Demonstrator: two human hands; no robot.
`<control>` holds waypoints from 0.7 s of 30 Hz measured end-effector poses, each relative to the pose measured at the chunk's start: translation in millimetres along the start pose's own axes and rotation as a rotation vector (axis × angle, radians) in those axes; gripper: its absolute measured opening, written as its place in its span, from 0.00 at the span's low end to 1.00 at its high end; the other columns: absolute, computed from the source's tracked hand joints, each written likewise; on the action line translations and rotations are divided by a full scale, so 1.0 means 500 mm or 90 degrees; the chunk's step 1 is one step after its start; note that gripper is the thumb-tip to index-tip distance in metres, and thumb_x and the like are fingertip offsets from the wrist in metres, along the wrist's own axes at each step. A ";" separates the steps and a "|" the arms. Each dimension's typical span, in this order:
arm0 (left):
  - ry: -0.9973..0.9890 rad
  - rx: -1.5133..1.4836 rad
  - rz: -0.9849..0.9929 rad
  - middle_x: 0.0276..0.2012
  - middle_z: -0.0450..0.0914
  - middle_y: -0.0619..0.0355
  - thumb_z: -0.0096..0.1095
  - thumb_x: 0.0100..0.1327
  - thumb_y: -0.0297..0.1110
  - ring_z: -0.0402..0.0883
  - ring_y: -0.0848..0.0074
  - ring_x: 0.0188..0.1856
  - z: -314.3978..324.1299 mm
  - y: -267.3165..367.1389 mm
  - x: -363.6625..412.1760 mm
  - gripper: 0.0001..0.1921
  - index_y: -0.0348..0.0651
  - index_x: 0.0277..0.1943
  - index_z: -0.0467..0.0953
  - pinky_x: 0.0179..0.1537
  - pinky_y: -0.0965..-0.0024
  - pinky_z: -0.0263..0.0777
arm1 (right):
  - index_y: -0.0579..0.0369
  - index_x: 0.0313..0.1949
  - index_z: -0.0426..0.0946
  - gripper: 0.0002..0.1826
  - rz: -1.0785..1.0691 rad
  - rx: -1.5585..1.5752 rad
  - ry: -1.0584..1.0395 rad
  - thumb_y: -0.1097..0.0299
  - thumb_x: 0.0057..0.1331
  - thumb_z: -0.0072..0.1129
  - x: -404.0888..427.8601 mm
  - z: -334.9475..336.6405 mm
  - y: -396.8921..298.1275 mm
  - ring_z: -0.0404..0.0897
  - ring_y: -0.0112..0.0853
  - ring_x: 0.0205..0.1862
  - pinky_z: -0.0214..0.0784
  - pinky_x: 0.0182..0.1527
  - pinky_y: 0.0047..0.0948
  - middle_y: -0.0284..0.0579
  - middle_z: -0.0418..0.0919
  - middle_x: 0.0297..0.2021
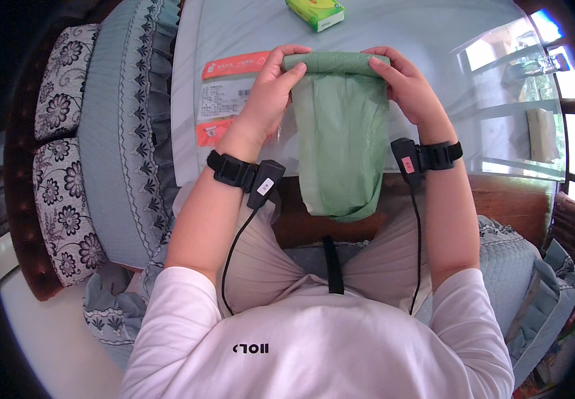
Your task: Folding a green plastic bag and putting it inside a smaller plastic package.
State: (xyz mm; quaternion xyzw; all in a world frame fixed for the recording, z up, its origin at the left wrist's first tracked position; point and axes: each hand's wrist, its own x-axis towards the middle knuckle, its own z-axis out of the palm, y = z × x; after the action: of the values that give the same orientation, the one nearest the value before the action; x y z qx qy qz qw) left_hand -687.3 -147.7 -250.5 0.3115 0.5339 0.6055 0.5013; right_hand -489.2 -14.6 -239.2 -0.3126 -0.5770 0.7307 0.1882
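Observation:
Between my two hands is a roll of thin green plastic bags (335, 63), held level above the table near its front edge. My left hand (280, 82) grips the roll's left end, thumb on the near side. At the right end, my right hand (402, 80) holds it the same way. From the roll an unwound green bag length (342, 144) hangs towards me, past the table edge and over my lap. A clear plastic packet with orange bands and a printed white label (220, 97) lies on the table, partly hidden behind my left hand and forearm.
A green and yellow packet (316, 14) lies at the far side of the marble-patterned table (432, 30). Towards the right edge is a beige box-like object (542, 134). A sofa with a quilted blue cover (105, 129) and floral cushions (63, 99) stands at left.

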 end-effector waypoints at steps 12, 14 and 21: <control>-0.044 0.034 -0.210 0.42 0.79 0.62 0.55 0.68 0.50 0.77 0.81 0.44 0.006 0.004 -0.006 0.20 0.41 0.48 0.74 0.47 0.74 0.71 | 0.53 0.50 0.75 0.14 -0.137 -0.049 -0.046 0.74 0.65 0.56 0.004 -0.008 0.011 0.72 0.21 0.40 0.67 0.44 0.21 0.34 0.73 0.40; -0.020 0.030 -0.186 0.43 0.79 0.60 0.56 0.68 0.51 0.77 0.79 0.45 0.004 0.000 -0.006 0.22 0.38 0.49 0.74 0.48 0.72 0.71 | 0.53 0.50 0.75 0.14 -0.138 -0.034 -0.054 0.75 0.65 0.55 0.003 -0.007 0.010 0.72 0.21 0.40 0.67 0.44 0.20 0.35 0.73 0.41; 0.075 0.018 -0.025 0.47 0.77 0.54 0.56 0.67 0.52 0.75 0.74 0.49 0.009 0.001 -0.003 0.26 0.33 0.52 0.71 0.51 0.69 0.69 | 0.54 0.56 0.70 0.18 -0.104 -0.038 -0.045 0.74 0.66 0.55 -0.001 -0.002 0.004 0.73 0.22 0.42 0.68 0.46 0.22 0.36 0.75 0.43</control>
State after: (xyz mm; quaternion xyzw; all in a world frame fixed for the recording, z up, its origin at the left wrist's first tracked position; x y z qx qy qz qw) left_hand -683.2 -147.5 -248.6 0.2719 0.5769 0.6050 0.4767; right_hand -488.1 -14.5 -241.2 -0.2440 -0.6286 0.7057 0.2174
